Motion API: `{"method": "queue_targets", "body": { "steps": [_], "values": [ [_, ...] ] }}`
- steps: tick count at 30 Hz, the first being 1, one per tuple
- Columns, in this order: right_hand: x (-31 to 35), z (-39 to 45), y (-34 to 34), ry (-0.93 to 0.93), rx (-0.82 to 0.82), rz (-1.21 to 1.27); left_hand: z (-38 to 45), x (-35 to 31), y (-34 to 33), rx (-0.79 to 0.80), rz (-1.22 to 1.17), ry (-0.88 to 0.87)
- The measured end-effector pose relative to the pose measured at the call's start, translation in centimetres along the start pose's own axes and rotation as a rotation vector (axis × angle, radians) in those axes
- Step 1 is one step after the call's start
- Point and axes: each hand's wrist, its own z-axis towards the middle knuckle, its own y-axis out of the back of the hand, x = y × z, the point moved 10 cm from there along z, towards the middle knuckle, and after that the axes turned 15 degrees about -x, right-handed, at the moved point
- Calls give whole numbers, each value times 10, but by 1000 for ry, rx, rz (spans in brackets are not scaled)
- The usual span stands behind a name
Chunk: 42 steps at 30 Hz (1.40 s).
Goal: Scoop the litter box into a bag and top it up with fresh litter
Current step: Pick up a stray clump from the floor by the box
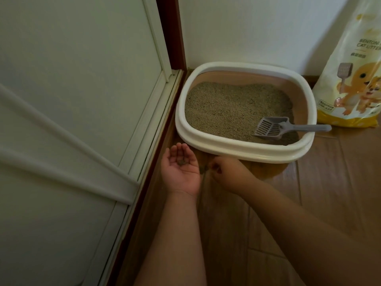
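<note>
Wooden floorboards (321, 203) run to a white wall (257, 29) and a pale sliding door (72, 100) in this corner, where your litter box (243, 150) sits with its grey scoop (286, 127) resting on the litter (226, 108). Your left hand (181, 168) lies open, palm up, cradling a few granules (182, 162); your right hand (224, 172) curls beside it, fingertips pinched near the floor. A yellow litter bag (350, 79) stands at right.

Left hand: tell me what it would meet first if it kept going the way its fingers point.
Probably the litter box: the left hand lies palm up, with a few litter bits on it, fingers toward the box's near left corner. Depth is unclear.
</note>
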Motion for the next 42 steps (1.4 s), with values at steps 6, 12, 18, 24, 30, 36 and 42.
{"method": "queue_targets", "body": {
  "steps": [6,12,18,24,30,36,42],
  "values": [
    [-12,2,-70,55,188,-179,4,-15,8,-38,-57,-50],
    [-16,17,-90,93,200,-280,7,-17,14,-50,-62,-62],
    [-27,7,-66,97,-13,-268,7,-13,6,11,-34,-41],
    [-21,7,-23,41,-159,2,1,7,-3,94,66,28],
    [42,5,63,160,-391,470,5,13,0,100,86,17],
    [87,-1,70,350,-241,415,-2,24,-8,156,137,44],
    [97,-14,67,568,-193,333,-3,30,-19,174,89,86]
  ]
}}
